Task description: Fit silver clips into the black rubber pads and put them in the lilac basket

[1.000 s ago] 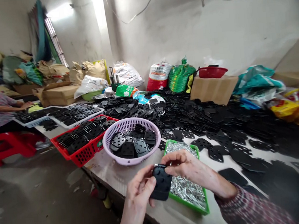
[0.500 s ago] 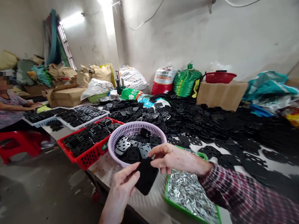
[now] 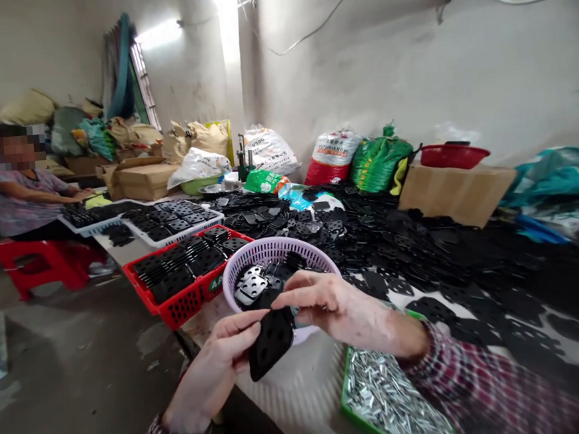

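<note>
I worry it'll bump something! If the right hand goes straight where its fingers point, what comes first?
The flat black holed plate comes first, right at the fingertips of the right hand. Behind it, probably the lilac plastic basket, but depth is unclear.

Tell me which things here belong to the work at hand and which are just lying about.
Part of the work:
black perforated plate
left hand
right hand
pink basket of plates
green tray of metal pins

Lying about:
red stool
cardboard box
green sack

one head-worn camera — facing forward, angled down
</note>
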Demonstrator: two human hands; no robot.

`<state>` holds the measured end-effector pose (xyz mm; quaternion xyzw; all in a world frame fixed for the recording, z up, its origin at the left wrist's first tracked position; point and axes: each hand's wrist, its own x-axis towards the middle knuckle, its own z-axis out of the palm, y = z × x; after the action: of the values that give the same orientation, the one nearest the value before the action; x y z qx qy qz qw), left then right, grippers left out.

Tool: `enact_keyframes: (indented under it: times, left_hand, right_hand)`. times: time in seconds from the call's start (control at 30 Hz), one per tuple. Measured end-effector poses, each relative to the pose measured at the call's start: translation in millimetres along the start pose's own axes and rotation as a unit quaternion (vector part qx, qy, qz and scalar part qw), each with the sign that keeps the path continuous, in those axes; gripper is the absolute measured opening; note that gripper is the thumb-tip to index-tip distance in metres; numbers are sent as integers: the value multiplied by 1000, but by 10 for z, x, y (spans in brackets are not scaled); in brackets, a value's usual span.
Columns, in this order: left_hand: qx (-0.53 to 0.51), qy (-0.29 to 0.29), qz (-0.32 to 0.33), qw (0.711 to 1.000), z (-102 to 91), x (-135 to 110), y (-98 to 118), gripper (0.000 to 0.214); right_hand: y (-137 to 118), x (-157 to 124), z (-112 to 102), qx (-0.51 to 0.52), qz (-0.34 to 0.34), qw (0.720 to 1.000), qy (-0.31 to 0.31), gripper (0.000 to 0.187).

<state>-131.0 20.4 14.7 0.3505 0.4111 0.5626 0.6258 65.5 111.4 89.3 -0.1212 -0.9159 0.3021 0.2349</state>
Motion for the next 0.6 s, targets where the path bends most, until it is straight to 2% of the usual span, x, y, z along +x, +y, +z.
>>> enact_keyframes:
  times: [0.07,0.13,0.2,0.27,0.4,0.5,0.6]
  left_hand:
    - [-13,-8,-9,1000,-24,12,4,26]
    - [-33,-1,-16,999,-40,19,6,25]
    - [-40,38,-13,998,-52,16,2,27]
    - [-31,104,22,994,-66,6,-28,32]
    - [-4,250,159,955,-116,1,-245,40]
    - [-20,308,192,932,-173,46,-528,41]
    - [-34,347,197,916,-243,123,-803,46]
  right_hand:
    - [-19,38,28,-107,-54,993,11,40]
    - [-16,73,59,-167,-84,982,8,41]
    - [22,109,76,-200,-96,975,14,37]
    - [107,158,68,-229,-89,969,36,28]
    - [410,329,-3,-308,-29,945,108,13]
    - [643,503,-55,-354,50,925,128,14]
    - [778,650,-55,-356,126,917,131,14]
